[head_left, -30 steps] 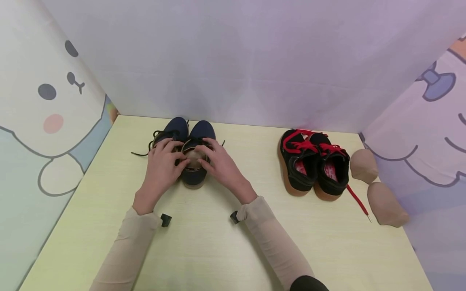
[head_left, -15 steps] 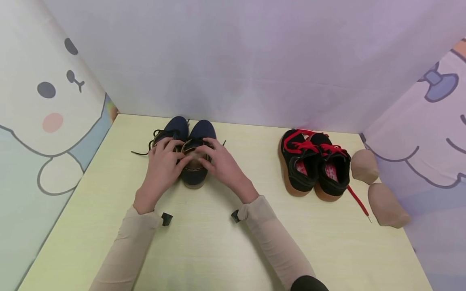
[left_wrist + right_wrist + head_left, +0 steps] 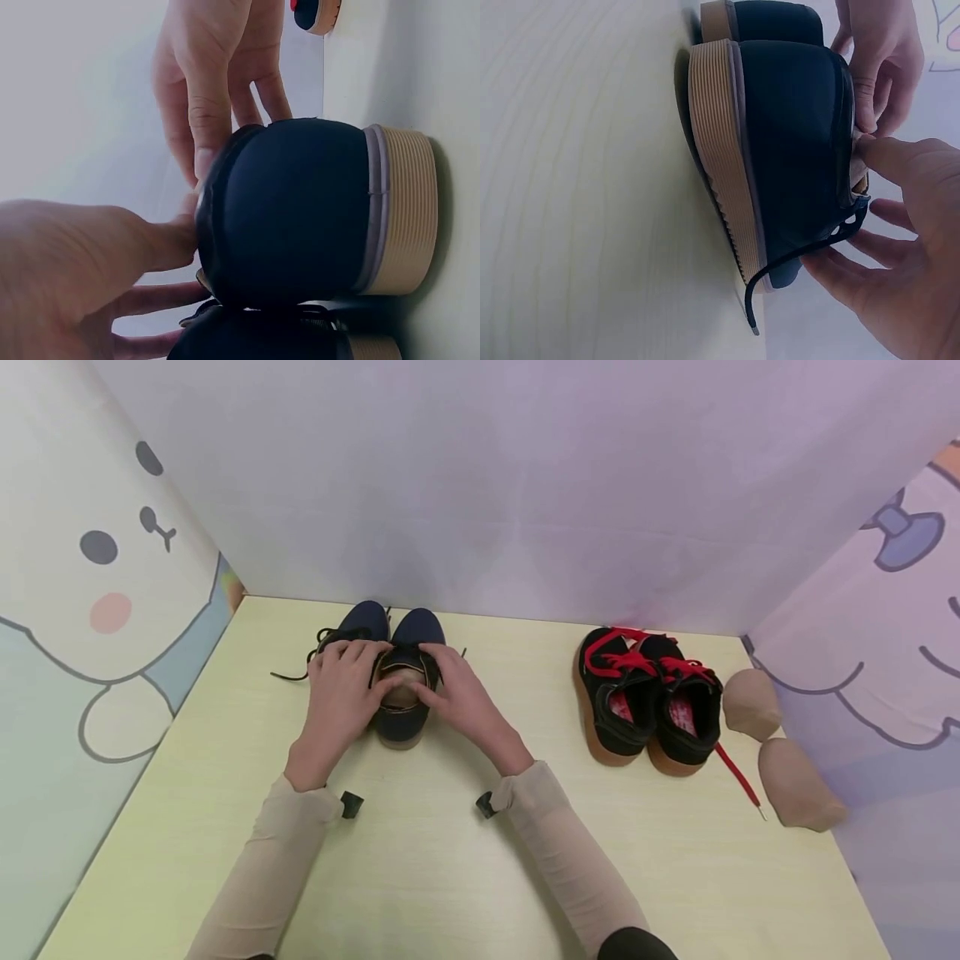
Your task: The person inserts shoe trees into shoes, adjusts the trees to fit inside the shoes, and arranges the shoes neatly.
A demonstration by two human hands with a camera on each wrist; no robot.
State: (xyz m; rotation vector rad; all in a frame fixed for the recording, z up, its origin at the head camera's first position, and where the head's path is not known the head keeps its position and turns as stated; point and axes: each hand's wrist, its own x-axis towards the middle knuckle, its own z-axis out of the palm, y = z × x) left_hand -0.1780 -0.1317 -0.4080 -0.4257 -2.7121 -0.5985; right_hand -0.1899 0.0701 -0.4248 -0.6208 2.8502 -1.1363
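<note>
Two navy lace-up shoes stand side by side at the table's back left, toes toward the wall. In the right one [image 3: 400, 725], a beige shoe filler [image 3: 402, 695] shows through the opening. My left hand [image 3: 339, 692] has its thumb at the filler and its fingers over the inner side, partly covering the left navy shoe [image 3: 368, 617]. From the other side my right hand [image 3: 463, 700] grips the same shoe, its thumb also in the opening. In the right wrist view its fingers lie along the side of the shoe [image 3: 791, 127] near the black lace [image 3: 787, 259].
Black shoes [image 3: 678, 727] with red laces and gum soles stand at the right of the pale table [image 3: 420, 868]. Two beige shoe fillers [image 3: 798, 783] lie beyond them near the right edge. A red lace end [image 3: 738, 777] trails on the tabletop. A curtain [image 3: 517, 485] hangs behind.
My fingers have moved from the opening's rim farther down the shoe's sides, and both thumbs have come closer together over the filler. The shoes have stayed in place.
</note>
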